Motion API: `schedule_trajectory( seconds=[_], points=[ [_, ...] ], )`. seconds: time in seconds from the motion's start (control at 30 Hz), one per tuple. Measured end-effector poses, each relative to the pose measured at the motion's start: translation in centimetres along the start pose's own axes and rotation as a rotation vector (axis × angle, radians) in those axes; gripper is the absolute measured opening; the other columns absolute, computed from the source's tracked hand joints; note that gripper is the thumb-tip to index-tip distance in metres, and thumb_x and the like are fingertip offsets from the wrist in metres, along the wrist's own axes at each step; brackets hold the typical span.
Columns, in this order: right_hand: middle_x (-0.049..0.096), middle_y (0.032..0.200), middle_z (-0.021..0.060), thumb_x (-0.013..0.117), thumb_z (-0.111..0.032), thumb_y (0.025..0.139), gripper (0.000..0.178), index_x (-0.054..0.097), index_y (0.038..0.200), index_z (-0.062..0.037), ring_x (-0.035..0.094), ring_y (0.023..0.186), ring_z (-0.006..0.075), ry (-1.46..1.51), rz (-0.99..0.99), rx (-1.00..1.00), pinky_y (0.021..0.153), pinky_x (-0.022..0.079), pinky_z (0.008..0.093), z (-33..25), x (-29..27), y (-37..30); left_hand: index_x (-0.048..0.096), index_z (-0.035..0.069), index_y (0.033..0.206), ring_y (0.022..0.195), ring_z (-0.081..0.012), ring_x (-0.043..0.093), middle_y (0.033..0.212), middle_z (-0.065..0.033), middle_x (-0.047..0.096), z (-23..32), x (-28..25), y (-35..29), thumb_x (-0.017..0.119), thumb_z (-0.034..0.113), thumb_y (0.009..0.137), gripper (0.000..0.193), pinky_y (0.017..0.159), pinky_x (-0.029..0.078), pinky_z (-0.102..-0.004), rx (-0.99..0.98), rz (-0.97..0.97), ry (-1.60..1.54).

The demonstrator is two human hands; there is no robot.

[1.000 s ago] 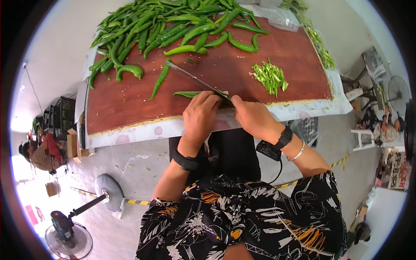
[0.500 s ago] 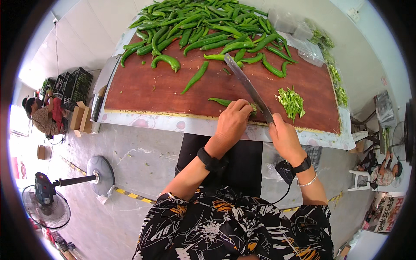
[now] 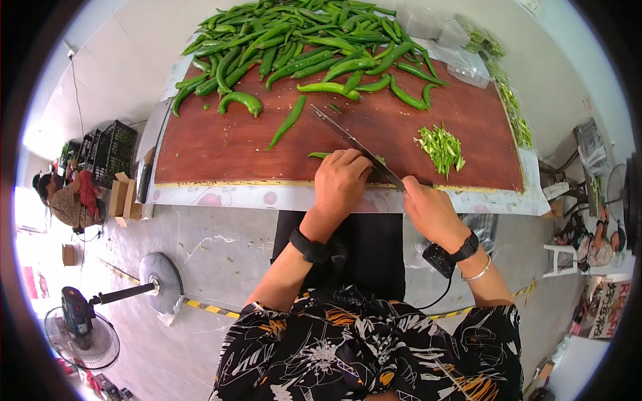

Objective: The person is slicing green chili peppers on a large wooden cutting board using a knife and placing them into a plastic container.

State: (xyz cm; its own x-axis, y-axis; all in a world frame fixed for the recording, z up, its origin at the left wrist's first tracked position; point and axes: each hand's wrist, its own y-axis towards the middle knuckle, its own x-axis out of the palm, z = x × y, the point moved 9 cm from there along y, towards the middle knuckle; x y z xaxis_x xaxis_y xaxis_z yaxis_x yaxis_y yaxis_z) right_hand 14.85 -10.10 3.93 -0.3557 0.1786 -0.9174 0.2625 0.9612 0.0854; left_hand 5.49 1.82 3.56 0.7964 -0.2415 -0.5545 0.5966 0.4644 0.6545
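My left hand (image 3: 342,180) is closed over a green chili pepper (image 3: 318,155) near the front edge of the brown cutting board (image 3: 221,150). The pepper's pointed end sticks out on the left; my fingers hide most of the rest. Gripped by its handle in my right hand (image 3: 433,215), a long knife (image 3: 356,146) slants away to the far left, its blade beside my left fingertips. To the right of the blade lies a small heap of sliced green pepper (image 3: 443,151). One whole pepper (image 3: 286,122) rests alone left of the knife tip.
A large pile of green peppers (image 3: 294,43) covers the board's far side. Clear plastic containers (image 3: 468,72) stand at the far right. Another knife (image 3: 144,175) lies along the left edge. A fan (image 3: 83,321) stands at left; people (image 3: 63,194) work farther off.
The knife has swung flatter to the left, its blade now seen more edge-on. My left hand has shifted slightly left over the pepper, and the whole view has moved a little.
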Motion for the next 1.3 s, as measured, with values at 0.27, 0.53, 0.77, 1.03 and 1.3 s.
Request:
schedule_trajectory(
  seconds=[0.27, 0.53, 0.77, 1.03, 1.3],
  points=[
    [0.06, 0.069, 0.0206, 0.053, -0.006, 0.086, 0.015, 0.042, 0.095, -0.0019, 0.059, 0.067, 0.0431, -0.036, -0.057, -0.037, 0.057, 0.045, 0.0518, -0.3, -0.4, 0.7, 0.067, 0.011, 0.08, 0.081, -0.0247, 0.062, 0.085, -0.0016, 0.065, -0.3, 0.0, 0.1, 0.072, 0.007, 0.069, 0.012, 0.071, 0.05, -0.0347, -0.037, -0.028, 0.037],
    [0.059, 0.066, 0.0212, 0.052, -0.006, 0.086, 0.014, 0.042, 0.095, -0.0019, 0.059, 0.065, 0.0433, -0.025, -0.064, -0.042, 0.055, 0.044, 0.0526, 0.0, 0.7, 1.7, 0.067, 0.01, 0.081, 0.083, -0.0246, 0.063, 0.086, -0.0018, 0.066, -0.3, 0.3, 0.2, 0.072, 0.007, 0.07, 0.012, 0.073, 0.05, -0.034, -0.058, -0.077, 0.02],
    [0.06, 0.066, 0.0213, 0.053, -0.007, 0.087, 0.014, 0.043, 0.096, -0.0021, 0.06, 0.067, 0.0431, 0.034, 0.019, -0.075, 0.057, 0.045, 0.053, 0.1, 1.5, 3.6, 0.068, 0.009, 0.084, 0.085, -0.0258, 0.063, 0.088, -0.0035, 0.067, -0.3, -0.1, 0.2, 0.071, 0.007, 0.073, 0.012, 0.075, 0.05, -0.0351, -0.072, -0.05, -0.002],
    [0.057, 0.069, 0.0214, 0.055, -0.008, 0.089, 0.017, 0.039, 0.094, -0.003, 0.056, 0.07, 0.0446, 0.078, -0.061, -0.002, 0.057, 0.041, 0.0525, 0.1, 0.8, 1.5, 0.067, 0.01, 0.082, 0.084, -0.0256, 0.063, 0.086, -0.0031, 0.066, -0.5, 0.1, 0.0, 0.07, 0.008, 0.075, 0.008, 0.073, 0.05, -0.0345, -0.098, -0.086, 0.038],
    [0.059, 0.064, 0.021, 0.053, -0.006, 0.086, 0.014, 0.043, 0.094, -0.0014, 0.058, 0.064, 0.0437, 0.03, -0.06, -0.018, 0.055, 0.043, 0.0532, -0.2, 0.9, 1.9, 0.067, 0.009, 0.083, 0.083, -0.0268, 0.063, 0.087, -0.0037, 0.066, -0.2, -0.3, 0.4, 0.07, 0.008, 0.075, 0.009, 0.073, 0.05, -0.0354, -0.082, -0.063, -0.023]
  ],
)
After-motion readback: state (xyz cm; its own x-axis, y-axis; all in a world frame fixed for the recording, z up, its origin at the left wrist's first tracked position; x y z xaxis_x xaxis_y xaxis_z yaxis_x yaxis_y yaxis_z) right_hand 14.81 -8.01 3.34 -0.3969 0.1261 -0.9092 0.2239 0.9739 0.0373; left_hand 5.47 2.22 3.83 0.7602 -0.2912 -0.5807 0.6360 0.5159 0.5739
